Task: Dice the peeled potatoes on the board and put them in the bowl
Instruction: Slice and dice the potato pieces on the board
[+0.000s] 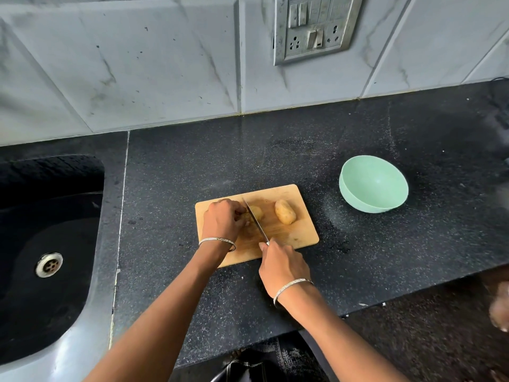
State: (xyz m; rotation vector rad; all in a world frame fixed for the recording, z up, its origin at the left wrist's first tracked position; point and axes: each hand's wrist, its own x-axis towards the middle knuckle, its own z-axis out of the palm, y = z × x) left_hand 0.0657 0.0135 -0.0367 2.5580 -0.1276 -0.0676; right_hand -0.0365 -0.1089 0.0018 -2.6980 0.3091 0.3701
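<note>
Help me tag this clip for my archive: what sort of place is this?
Most likely a home kitchen. A dark sink with a metal drain is set into a speckled black stone worktop, the tiled wall behind carries a switch-and-socket plate, and peeled potatoes lie on a wooden chopping board.

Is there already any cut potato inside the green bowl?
No, the green bowl shows only its bare inside, while the whole potato and the potato being cut lie on the board.

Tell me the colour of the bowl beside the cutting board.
The bowl is pale mint green, inside and out; the head view shows it plainly.
</note>
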